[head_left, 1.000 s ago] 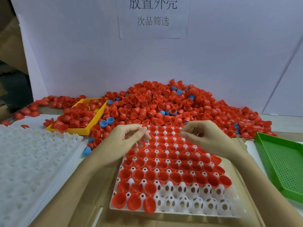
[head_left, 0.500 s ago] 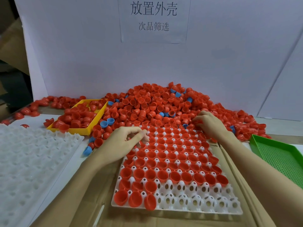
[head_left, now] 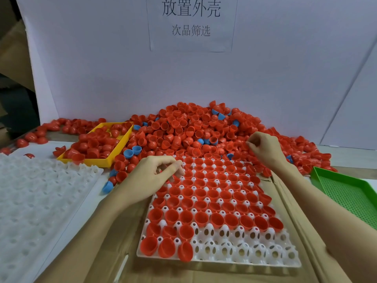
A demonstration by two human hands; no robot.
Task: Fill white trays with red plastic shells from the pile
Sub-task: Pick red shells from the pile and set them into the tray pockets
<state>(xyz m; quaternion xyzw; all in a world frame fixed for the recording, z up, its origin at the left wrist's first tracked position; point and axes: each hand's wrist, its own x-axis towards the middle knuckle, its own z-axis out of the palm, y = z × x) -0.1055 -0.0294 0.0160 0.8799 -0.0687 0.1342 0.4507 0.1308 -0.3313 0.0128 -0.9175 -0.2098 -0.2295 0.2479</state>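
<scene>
White backdrop, bench | L hand (head_left: 152, 176) curled over tray (head_left: 244, 260), grip unclear | R hand (head_left: 263, 147) pinching in pile (head_left: 183, 127)

A pale board (head_left: 102, 68) stands upright as a backdrop; a paper sign (head_left: 191, 23) with printed characters hangs on it; brown cardboard (head_left: 295, 201) covers the table; at far left, dim cardboard boxes (head_left: 12, 58); light is even.

White paper sheet (head_left: 191, 23) on backboard, large "放置外壳", smaller "次品筛选" below
</scene>
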